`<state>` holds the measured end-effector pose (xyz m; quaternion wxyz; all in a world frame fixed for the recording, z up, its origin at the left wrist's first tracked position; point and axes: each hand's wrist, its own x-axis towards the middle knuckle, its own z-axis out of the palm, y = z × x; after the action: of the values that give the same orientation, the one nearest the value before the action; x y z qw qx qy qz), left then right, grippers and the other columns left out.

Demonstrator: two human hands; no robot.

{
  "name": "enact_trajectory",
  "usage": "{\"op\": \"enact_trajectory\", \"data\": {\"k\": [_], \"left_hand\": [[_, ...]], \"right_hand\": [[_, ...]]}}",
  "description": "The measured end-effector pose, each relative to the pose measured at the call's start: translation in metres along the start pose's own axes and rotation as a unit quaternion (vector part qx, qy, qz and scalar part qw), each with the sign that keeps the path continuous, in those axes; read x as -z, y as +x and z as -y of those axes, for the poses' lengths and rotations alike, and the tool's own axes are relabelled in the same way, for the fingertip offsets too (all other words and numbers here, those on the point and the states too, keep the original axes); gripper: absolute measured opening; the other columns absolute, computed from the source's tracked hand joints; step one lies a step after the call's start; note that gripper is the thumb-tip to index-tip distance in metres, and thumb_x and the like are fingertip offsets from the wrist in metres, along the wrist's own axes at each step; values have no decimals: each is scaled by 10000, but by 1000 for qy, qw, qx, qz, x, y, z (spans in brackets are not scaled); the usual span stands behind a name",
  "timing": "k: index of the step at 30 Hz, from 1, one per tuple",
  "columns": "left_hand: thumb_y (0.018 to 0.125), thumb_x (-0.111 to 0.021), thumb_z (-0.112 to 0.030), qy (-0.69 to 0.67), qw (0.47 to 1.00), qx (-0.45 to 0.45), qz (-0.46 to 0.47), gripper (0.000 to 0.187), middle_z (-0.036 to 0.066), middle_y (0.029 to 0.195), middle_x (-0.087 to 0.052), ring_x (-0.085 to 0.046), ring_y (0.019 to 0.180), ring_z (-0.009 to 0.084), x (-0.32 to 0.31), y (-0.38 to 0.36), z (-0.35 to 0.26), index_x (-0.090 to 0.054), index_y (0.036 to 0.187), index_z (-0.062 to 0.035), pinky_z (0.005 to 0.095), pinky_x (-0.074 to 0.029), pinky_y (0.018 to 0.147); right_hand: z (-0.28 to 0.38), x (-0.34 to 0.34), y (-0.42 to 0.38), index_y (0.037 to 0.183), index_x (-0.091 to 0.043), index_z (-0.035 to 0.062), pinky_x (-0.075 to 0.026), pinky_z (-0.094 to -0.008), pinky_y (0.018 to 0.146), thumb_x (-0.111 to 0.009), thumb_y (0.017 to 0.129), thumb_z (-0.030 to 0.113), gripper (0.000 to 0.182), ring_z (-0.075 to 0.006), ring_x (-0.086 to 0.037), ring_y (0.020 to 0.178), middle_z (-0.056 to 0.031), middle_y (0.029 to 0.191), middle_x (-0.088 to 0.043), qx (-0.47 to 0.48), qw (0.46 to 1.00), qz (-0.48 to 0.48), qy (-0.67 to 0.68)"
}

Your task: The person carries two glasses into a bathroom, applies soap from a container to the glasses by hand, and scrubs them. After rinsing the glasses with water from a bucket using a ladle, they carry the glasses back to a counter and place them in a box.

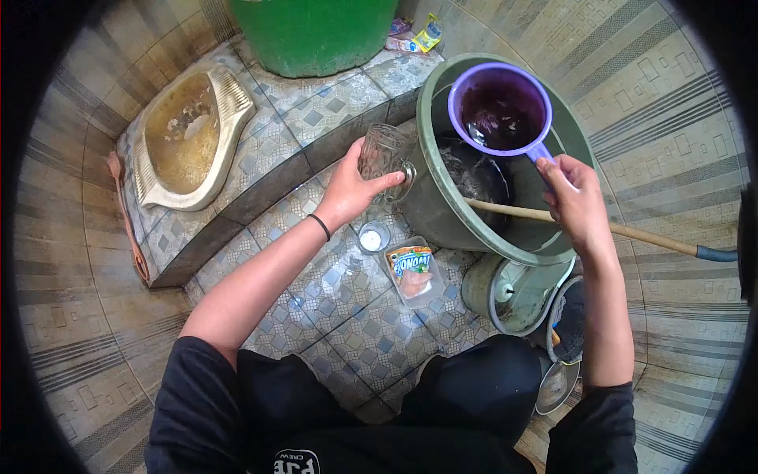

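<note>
My left hand (353,188) is wrapped round a clear patterned glass jar (382,152), its thumb near a small round metal piece (408,173) at the jar's side. In my right hand (575,195) is the handle of a purple dipper (500,109), which has liquid in it. The dipper is over the large green-grey bucket (429,142), where dark water shows. A wooden stick (513,209) lies across the bucket's rim, passing under my right wrist. Below the jar, a small clear dish (373,238) with something white and a clear tray with a detergent packet (412,261) rest on the floor.
A squat toilet (189,142) is on the raised tiled step at left, with a long-handled brush (130,213) beside it. A green tub (316,35) and small packets (426,35) stand behind. A smaller basin (478,291) and a dark container (568,316) are at lower right.
</note>
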<state>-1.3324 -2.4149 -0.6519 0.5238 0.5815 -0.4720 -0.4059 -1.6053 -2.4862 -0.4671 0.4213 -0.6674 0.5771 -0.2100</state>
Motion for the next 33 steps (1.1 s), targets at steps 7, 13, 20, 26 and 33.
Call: {"op": "enact_trajectory", "data": {"k": [7, 13, 20, 26, 33], "left_hand": [[859, -659, -387, -35, 997, 37, 50, 742, 170, 1292, -511, -503, 1193, 229, -1, -4, -8, -319, 1365, 36, 349, -376, 1026], [912, -494, -486, -318, 902, 251, 151, 590, 144, 1130, -586, -612, 1003, 252, 6, -9, -12, -465, 1252, -5, 352, -490, 913], [889, -476, -560, -529, 780, 288, 170, 666, 199, 1114, -570, -614, 974, 312, 6, -9, -9, -500, 1160, 48, 413, -515, 910], [900, -441, -588, -614, 722, 273, 166, 771, 236, 1148, -552, -603, 1015, 325, 0, -7, -13, -423, 1251, 98, 414, -520, 928], [936, -396, -581, -503, 829, 222, 102, 681, 149, 1254, -530, -572, 1104, 280, -5, -6, -12, -402, 1326, -23, 444, -481, 956]], "right_hand": [[25, -6, -28, 705, -560, -29, -315, -318, 474, -635, 879, 272, 355, -104, -379, 503, -44, 531, -433, 147, 969, -78, -183], [39, -27, -31, 734, -594, -31, -405, -386, 521, -648, 854, 269, 328, -312, -509, 485, -185, 552, -515, 244, 931, -92, -255], [42, -34, -34, 741, -601, -10, -436, -409, 545, -650, 854, 285, 320, -341, -570, 536, -185, 564, -540, 255, 919, -92, -286], [39, -38, -38, 748, -603, -3, -453, -409, 552, -655, 855, 291, 316, -345, -584, 540, -184, 565, -549, 280, 907, -98, -299], [43, -37, -35, 728, -592, -9, -428, -396, 519, -655, 855, 285, 327, -326, -542, 493, -172, 541, -528, 290, 913, -96, -269]]}}
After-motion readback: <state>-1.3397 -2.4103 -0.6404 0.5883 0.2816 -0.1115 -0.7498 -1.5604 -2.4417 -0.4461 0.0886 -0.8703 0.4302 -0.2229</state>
